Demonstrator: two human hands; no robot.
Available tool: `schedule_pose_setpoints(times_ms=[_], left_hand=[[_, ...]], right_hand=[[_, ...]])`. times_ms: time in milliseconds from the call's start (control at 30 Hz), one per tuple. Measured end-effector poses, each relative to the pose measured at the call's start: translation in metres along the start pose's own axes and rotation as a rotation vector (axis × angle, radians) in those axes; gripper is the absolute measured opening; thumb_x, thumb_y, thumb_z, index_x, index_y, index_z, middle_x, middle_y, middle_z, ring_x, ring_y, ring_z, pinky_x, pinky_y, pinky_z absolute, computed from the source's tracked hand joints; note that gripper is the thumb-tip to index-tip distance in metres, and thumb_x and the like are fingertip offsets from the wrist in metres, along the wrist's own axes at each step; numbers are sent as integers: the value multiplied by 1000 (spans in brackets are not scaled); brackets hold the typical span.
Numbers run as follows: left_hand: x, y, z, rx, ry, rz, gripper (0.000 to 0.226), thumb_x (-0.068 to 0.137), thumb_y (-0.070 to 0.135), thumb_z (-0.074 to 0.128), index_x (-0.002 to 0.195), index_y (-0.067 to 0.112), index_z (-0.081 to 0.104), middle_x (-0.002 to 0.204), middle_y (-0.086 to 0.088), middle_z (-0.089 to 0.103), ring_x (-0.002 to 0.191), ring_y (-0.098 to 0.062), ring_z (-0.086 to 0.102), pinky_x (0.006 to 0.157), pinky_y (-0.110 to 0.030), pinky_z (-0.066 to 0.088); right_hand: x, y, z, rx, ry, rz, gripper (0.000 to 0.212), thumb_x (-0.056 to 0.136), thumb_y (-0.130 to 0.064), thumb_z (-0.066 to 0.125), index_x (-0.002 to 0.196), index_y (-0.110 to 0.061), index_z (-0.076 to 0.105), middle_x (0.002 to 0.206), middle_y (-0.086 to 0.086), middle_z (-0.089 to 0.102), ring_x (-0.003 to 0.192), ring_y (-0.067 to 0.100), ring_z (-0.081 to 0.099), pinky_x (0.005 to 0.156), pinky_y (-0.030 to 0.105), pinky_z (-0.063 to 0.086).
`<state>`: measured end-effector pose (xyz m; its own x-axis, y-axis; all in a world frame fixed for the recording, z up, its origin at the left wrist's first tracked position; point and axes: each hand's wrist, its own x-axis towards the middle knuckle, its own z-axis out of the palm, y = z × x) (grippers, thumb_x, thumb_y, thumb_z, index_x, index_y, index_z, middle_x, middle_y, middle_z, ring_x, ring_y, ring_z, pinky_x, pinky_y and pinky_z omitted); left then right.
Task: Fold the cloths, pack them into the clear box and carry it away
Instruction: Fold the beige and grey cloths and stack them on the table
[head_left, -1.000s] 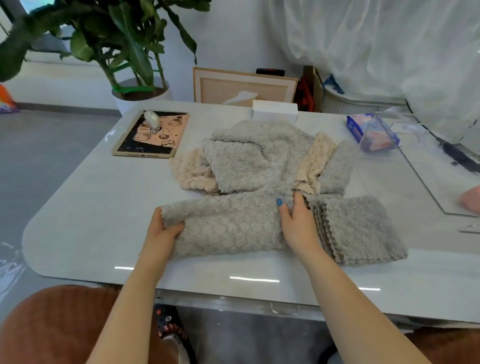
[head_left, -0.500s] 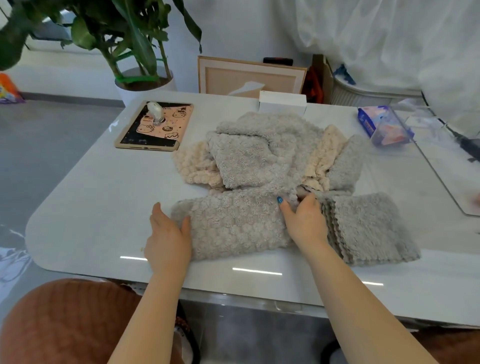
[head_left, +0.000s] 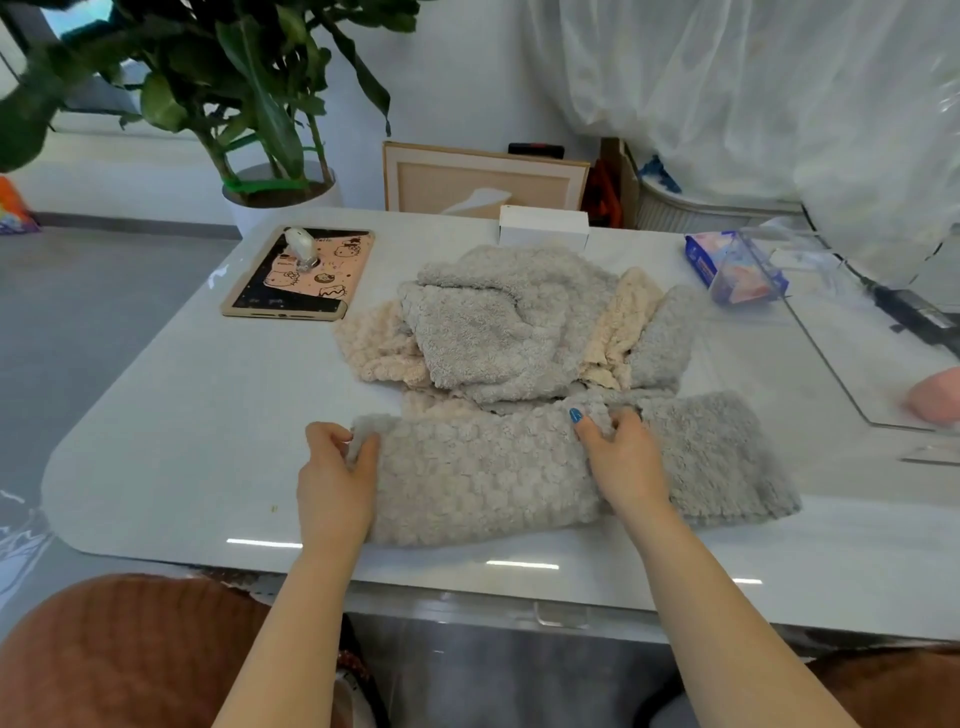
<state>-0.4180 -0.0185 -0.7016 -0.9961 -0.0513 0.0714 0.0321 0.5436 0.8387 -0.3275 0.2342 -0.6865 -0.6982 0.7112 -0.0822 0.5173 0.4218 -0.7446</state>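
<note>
The white glossy table with rounded corners (head_left: 171, 415) fills most of the view. Behind its far left corner stands a leafy green plant in a white pot (head_left: 280, 192). At the table's middle lies a loose heap of grey and cream fluffy cloths (head_left: 498, 332), unfolded and overlapping one another.

Just in front of the heap, near the table's front edge, a grey bubble-textured cloth (head_left: 483, 478) lies flat as a long band. Touching its right end sits a folded stack of grey fluffy cloths (head_left: 722, 457).

A large clear plastic shape with straight edges (head_left: 831, 364) rests at the table's right side, cut off by the frame; I cannot tell whether it is a box.

A tablet in a pink cartoon case (head_left: 306, 280) lies at the far left of the table.

The left hand (head_left: 335, 473) pinches the band's far left corner between thumb and curled fingers. The right hand (head_left: 626, 460) rests on the band's right part, its fingers curled round the far edge of the cloth and the blue-nailed thumb pressed beside them.

A small white cardboard box (head_left: 543, 228) stands behind the heap.
</note>
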Motion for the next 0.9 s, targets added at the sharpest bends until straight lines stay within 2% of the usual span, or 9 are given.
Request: schedule_pose_setpoints(times_ms=[133,233,333,400,433,533,600,800,900], left_hand=[[-10,-5,-3,317,18,82,28,97,39,46,112,17,36,70,-4,57,58,-21,53,49,-32,36],[-20,-10,1,576,-9,70,44,96,42,47,126,10,39,104,-11,58,77,-29,57,55,-33,36],[-36,0,20,642,49,352,42,93,30,55,126,4,51,118,-16,56,101,-35,56,75,-45,48],[-47,9,41,588,-139,547,43,97,32,39,130,7,51,131,-13,54,116,-33,54,94,-47,46],[-53,12,50,593,-274,578,53,97,38,25,136,10,48,142,-10,47,129,-30,46,104,-47,39],[-64,4,63,669,-466,546,76,88,54,-4,152,23,22,160,4,12,148,-15,10,117,-37,4],[-64,-4,60,683,-452,527,75,87,60,-6,153,28,11,160,9,0,148,-12,1,116,-36,-4],[-58,-20,40,759,-364,359,78,84,60,-13,153,27,-2,160,7,-9,148,-12,-8,118,-42,-5],[-53,-27,26,703,-315,232,65,96,55,4,154,25,2,161,2,-5,149,-17,-4,119,-45,4]], right_hand=[[-8,4,-15,-314,-114,65,60,91,-58,47,120,-6,44,102,9,61,91,29,59,71,36,47],[-30,6,-5,-518,-199,80,59,95,-51,42,133,-8,28,115,12,59,97,29,59,72,36,45],[-53,8,13,-653,95,-164,59,89,-31,56,139,-6,36,131,20,50,112,38,52,82,45,49],[-56,9,25,-637,150,-418,61,86,-23,58,143,-10,40,142,20,44,129,40,43,99,51,43],[-57,11,30,-620,51,-516,58,91,-26,51,146,-14,37,149,16,38,138,37,33,109,51,34],[-61,23,39,-638,-258,-576,66,96,-55,5,153,-24,16,161,2,13,149,21,6,119,39,4],[-60,32,38,-650,-282,-557,77,86,-62,-9,154,-28,6,162,-4,4,149,14,-1,114,32,-7],[-60,34,35,-647,-243,-447,79,85,-67,-7,153,-26,-4,161,-8,-7,147,9,-10,114,33,-11],[-62,38,33,-646,-201,-364,69,94,-58,6,153,-25,-5,161,-7,-8,147,12,-11,116,37,-8]])
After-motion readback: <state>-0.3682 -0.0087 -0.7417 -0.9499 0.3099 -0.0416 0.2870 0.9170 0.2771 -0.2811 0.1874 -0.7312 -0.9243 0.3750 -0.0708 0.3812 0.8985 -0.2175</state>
